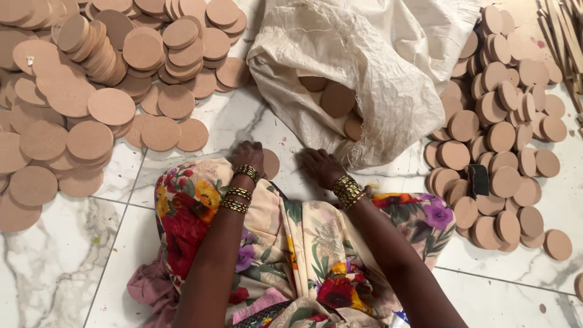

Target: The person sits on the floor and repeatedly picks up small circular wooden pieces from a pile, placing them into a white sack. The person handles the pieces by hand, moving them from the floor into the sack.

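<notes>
Fingers [243, 152] of the left hand [247, 157] are curled downward, gripping a round wooden disc [270, 163] that lies on the marble floor [54, 255] just left of the white woven sack [364, 79]. The right hand [322, 167] rests flat on the floor at the sack's lower edge, fingers spread and holding nothing. Inside the sack's open mouth, several discs [337, 100] are visible. Left of the sack lies a large pile of bigger discs [91, 91]; right of the sack, a heap of smaller, thicker discs [504, 133]
</notes>
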Motion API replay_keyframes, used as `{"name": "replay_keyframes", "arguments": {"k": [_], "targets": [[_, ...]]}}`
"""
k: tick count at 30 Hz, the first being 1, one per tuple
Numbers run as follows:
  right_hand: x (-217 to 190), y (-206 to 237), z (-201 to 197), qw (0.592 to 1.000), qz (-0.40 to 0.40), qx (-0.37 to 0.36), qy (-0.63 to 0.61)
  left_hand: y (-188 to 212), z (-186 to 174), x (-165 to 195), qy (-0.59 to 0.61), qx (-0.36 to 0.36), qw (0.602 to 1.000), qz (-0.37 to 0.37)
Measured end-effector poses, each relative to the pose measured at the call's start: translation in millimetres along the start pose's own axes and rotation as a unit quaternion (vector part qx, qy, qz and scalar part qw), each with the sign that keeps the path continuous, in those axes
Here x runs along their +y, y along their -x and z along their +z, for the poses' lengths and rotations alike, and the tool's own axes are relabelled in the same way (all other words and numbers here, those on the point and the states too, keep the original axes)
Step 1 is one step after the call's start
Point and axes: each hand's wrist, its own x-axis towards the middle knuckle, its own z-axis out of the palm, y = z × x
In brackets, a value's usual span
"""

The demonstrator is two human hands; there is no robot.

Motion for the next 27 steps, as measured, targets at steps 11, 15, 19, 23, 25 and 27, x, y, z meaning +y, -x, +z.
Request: {"name": "replay_keyframes", "arguments": {"k": [11, 15, 19, 23, 25, 27], "targets": [[-12, -1, -6, 0.994, 0.05, -0.013, 0.092, 34, -5, 18, -0.037, 0.012, 0.995, 0.089], [-4, -2, -12, 0.991, 0.052, 0.043, 0.116, 34, 0, 25, -0.015, 0.053, 0.99, 0.133], [-2, -3, -19, 0.988, 0.06, 0.099, 0.1, 14, 1, 8, 0.124, 0.006, 0.976, 0.179], [-5, -2, -30, 0.987, 0.038, 0.155, 0.012, -2, -1, 1, 0.264, 0.063, 0.951, 0.151], [-7, -1, -35, 0.974, 0.031, 0.216, -0.069, -7, -8, 3, 0.495, 0.144, 0.843, 0.152], [-7, -2, -39, 0.945, 0.052, 0.268, -0.179, -12, -15, 1, 0.667, 0.176, 0.708, 0.151]]}}
